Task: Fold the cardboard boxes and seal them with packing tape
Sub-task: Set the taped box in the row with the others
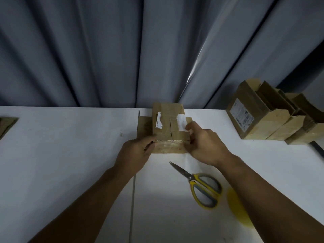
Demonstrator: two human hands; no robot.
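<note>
Box [168,128] of brown cardboard stands on the white worktop [61,155] at 12 o'clock from me, near the far edge, and I have both hands on it. My left hand [135,151] grips its near left corner at 8 o'clock, fingers curled against the side. My right hand [205,146] grips the near right corner at 4 o'clock, fingers bent round the side and thumb lifted beside a torn white label. The 2 top flaps lie closed with a seam running away from me down the middle, and 2 white label scraps sit either side of it. A shiny strip of tape crosses the near top edge. A flap juts out flat at 9 o'clock and another at 3 o'clock.

Scissors [201,186] with yellow and grey handles lie closed at 5 o'clock from the box, tips pointing toward it. Just beyond them, half hidden by my right forearm, is a blurred yellow tape roll [236,207]. A stack of flattened boxes [259,118] leans at 2 o'clock, well apart. A cardboard piece [7,126] shows at the 9 o'clock edge. A grey curtain [105,50] hangs behind.
</note>
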